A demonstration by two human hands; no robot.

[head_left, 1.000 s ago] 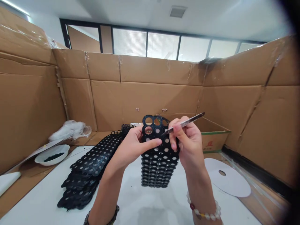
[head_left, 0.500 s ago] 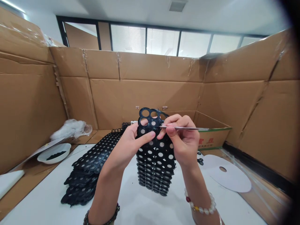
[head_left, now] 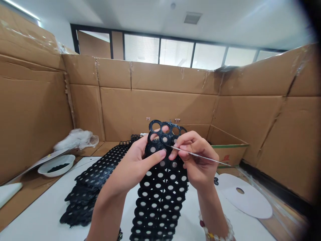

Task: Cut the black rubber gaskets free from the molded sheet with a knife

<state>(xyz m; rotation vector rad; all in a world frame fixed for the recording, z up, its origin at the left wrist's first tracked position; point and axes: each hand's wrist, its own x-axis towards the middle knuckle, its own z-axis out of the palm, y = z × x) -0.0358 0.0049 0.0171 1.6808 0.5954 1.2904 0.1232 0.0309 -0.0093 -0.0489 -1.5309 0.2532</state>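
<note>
A strip of black rings joined in rows [head_left: 157, 195] hangs down in front of me, with a layer of larger open rings at its top edge. My left hand [head_left: 140, 155] grips the strip's upper part, thumb pressed on its face and fingers behind. Pinched in my right hand [head_left: 198, 157] is a slim silvery metal rod [head_left: 208, 158]. Its thin end points left and meets the rings near the top; whether it goes through one is too small to tell. The rod's other end sticks out to the right.
More black ring mesh [head_left: 100, 174] lies folded at the left. Beyond it are a white bowl [head_left: 71, 164] of small black pieces and a clear plastic bag [head_left: 80, 139]. At right are a white disc [head_left: 254, 202] and an open cardboard box [head_left: 237, 154]. Cardboard walls [head_left: 173, 77] surround the table.
The rod has tilted, its left end now higher and its right end lower. The hanging strip reaches further down and nearer to me. My left hand keeps its grip.
</note>
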